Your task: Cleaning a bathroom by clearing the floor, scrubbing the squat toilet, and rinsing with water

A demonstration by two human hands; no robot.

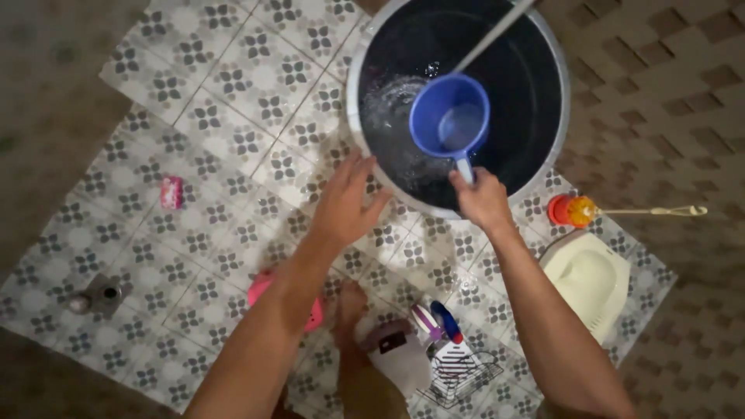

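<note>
A blue plastic dipper (448, 118) with a short handle hangs over the water inside a large dark bucket (543, 54). My right hand (483, 200) grips the dipper's handle at the bucket's near rim. My left hand (345, 203) hovers open, fingers spread, just left of the bucket's rim above the patterned tile floor (233, 140). A thin white stream or pipe (497, 31) slants into the bucket from the upper right.
A pink soap bar (171, 192) lies on the tiles at left. A floor drain (105, 293) sits at the lower left. A cream squat toilet (590, 279) and an orange toilet brush (578, 211) are at right. A pink stool (260, 291), my foot (349, 306) and bottles in a wire rack (458, 372) lie below.
</note>
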